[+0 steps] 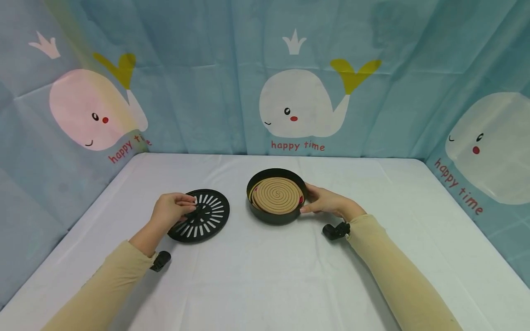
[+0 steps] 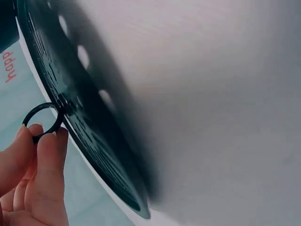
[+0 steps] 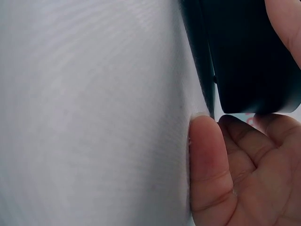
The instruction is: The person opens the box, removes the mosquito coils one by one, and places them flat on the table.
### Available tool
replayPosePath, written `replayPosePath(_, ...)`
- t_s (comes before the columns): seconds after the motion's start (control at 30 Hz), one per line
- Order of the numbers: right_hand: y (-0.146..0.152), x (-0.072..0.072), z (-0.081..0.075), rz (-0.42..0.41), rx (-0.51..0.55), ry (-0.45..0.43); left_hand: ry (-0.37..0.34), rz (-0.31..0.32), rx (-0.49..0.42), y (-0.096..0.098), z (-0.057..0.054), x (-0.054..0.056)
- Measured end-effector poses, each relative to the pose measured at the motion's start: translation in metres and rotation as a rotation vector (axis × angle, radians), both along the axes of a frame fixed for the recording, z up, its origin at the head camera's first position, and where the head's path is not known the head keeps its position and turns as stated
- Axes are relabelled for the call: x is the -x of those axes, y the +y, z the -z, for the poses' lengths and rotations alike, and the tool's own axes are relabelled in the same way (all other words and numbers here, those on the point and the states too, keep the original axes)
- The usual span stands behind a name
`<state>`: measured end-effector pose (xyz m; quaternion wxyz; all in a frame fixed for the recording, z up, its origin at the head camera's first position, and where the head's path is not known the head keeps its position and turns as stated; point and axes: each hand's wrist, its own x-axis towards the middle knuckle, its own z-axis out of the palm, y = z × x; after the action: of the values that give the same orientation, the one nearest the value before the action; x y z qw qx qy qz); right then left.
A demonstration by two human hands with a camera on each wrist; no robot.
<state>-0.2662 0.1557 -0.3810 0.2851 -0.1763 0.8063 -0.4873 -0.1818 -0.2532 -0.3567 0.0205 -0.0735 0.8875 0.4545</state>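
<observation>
My left hand (image 1: 171,212) pinches the ring handle (image 2: 33,113) of a round black slotted lid (image 1: 221,209), thumb and fingertips on the ring. In the left wrist view, the lid's shadow and bright spots from its slots fall on the white cloth beneath it. Right of the lid stands a shallow round black tin (image 1: 275,218), holding a tan mosquito coil (image 1: 277,195) with bits of red and yellow at its edge. At the tin's right side, my right hand (image 1: 329,202) grips the wall. The right wrist view has the lower fingers (image 3: 209,160) right by the cloth.
A white cloth (image 1: 265,285) covers the table. Behind it and at both sides hangs a blue curtain (image 1: 198,110) printed with whales. A small black camera is on each wrist, the right one (image 1: 336,231) low over the cloth.
</observation>
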Motion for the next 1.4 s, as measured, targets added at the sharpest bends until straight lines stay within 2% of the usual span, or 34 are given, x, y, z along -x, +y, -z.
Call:
replayPosePath(0.23, 0.000, 0.001, -0.002, -0.006, -0.007, 0.006, -0.017, -0.003, -0.026, -0.002, 0.001, 0.000)
replayPosePath(0.33, 0.001, 0.001, -0.003, -0.010, -0.010, 0.002, 0.016, -0.007, -0.013, 0.000, -0.002, -0.003)
replayPosePath(0.53, 0.009, 0.000, -0.013, 0.001, 0.016, -0.065, 0.099, -0.057, 0.005, 0.010, -0.014, -0.009)
replayPosePath(0.7, 0.018, -0.002, -0.031, 0.091, 0.076, -0.084, 0.130, -0.037, -0.093, 0.024, -0.026, -0.013)
replayPosePath(0.87, 0.013, -0.003, -0.053, 0.230, 0.201, -0.052, 0.090, 0.059, -0.215, 0.043, -0.033, -0.012)
replayPosePath(1.03, -0.004, -0.004, -0.063, 0.249, 0.328, -0.079, 0.055, 0.137, -0.328, 0.068, -0.029, -0.004)
replayPosePath(1.17, -0.018, -0.005, -0.063, 0.230, 0.363, -0.117, 0.043, 0.168, -0.372, 0.089, -0.022, 0.005)
replayPosePath(1.4, -0.030, -0.001, -0.058, 0.235, 0.350, -0.126, -0.003, 0.155, -0.383, 0.114, -0.010, 0.019)
